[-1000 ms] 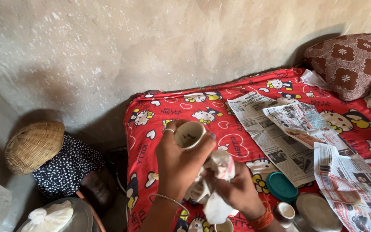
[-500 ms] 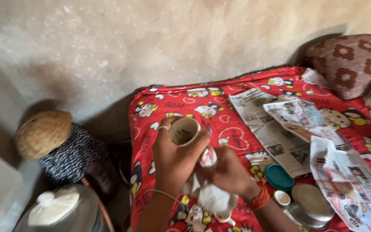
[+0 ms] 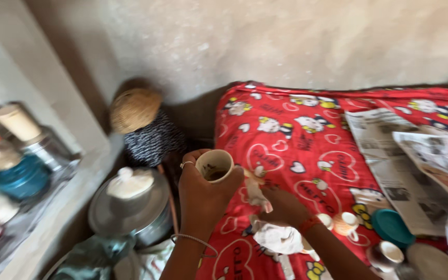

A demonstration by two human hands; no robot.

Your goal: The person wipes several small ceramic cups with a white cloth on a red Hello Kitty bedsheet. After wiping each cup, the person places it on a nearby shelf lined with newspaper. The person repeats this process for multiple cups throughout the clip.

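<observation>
Cup point(image 3: 214, 166) now beside red bedsheet point(image 3: 307, 150)

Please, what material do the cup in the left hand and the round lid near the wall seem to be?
Cup: probably glazed ceramic, cream, smooth thick rim, dark residue inside. Round lid: seemingly woven cane or straw, tan, with a coarse plaited texture, though blurred.

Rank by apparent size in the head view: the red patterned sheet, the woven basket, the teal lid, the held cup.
1. red patterned sheet
2. woven basket
3. and 4. teal lid and cup in the left hand: they look alike, so unranked.
</observation>
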